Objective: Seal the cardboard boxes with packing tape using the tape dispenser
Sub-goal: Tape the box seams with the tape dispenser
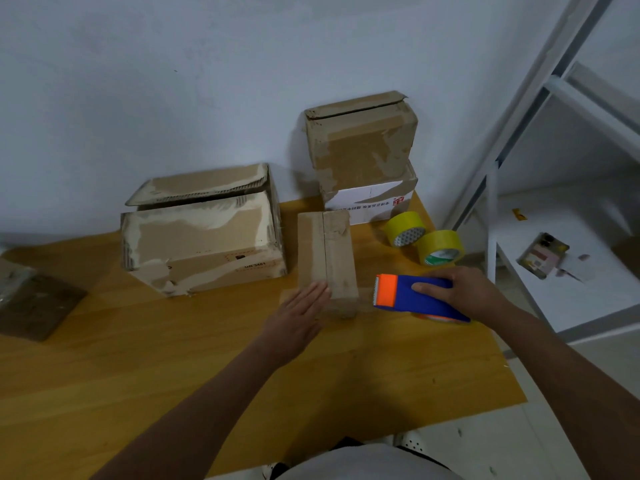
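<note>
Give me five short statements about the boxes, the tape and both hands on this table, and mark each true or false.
1. The right hand grips the blue and orange tape dispenser. True.
2. The left hand holds a tape roll. False: it rests flat on the small narrow box.
3. Two yellow tape rolls lie beyond the dispenser. True.
4. The big box on the left is sealed shut. False: its top flap stands open.
5. All the boxes sit singly on the table. False: a brown box is stacked on the white box.
</note>
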The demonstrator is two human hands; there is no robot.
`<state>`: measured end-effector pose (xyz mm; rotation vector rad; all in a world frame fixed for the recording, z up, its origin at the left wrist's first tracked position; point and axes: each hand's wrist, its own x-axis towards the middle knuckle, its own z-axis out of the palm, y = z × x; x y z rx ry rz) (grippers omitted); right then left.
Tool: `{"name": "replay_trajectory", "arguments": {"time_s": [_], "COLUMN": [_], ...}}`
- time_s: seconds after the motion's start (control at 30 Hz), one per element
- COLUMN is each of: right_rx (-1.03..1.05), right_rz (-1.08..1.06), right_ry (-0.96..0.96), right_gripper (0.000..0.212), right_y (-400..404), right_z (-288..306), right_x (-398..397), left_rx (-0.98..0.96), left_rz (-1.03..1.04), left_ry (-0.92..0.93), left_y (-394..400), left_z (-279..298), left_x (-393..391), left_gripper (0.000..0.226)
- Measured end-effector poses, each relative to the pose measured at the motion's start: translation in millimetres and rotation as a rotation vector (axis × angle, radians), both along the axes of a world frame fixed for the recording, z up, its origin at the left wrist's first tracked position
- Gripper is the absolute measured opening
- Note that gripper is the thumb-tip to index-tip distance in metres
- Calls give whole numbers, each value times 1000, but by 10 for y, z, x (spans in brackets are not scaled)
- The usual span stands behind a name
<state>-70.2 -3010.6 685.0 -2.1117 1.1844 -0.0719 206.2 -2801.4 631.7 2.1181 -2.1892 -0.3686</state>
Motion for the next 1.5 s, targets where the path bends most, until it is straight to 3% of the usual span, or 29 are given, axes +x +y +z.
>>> {"name": "replay_trajectory", "arguments": {"time_s": [0.17, 0.3, 0.47, 0.6, 0.73, 0.87, 1.13, 1.37, 1.5], "right_rx": [22, 24, 9, 1, 0, -10, 22, 31, -69], "right_rz": [5, -22, -29, -37, -31, -13, 28, -9, -32], "right_ry": [-15, -42, -38, -45, -53, -37, -69, -3, 10], "right_gripper": [42, 38, 40, 39, 38, 36, 49, 67, 59], "right_y": [19, 69, 73, 88, 138, 141, 173, 119, 96], "right_z": [20, -24, -29, -30, -44, -21, 53, 14, -25], "right_x": [-31, -32, -48, -80, -91, -108, -257, -579, -604], "left_rx": [29, -65, 53, 28, -38, 90, 31, 39, 30], "left_rz": [-45, -50, -144, -170, -140, -20, -46, -55, -66], "left_ry": [-93, -109, -85, -53, -10, -23, -93, -98, -64], "left_y": [-38, -282, -349, -446, -764, -912, -879, -878, -869], "left_z": [68, 189, 72, 148, 270, 121, -65, -41, -36], "left_x": [37, -163, -260, -186, -248, -284, -221, -224, -209], "left_gripper": [60, 53, 54, 51, 46, 51, 67, 63, 63]}}
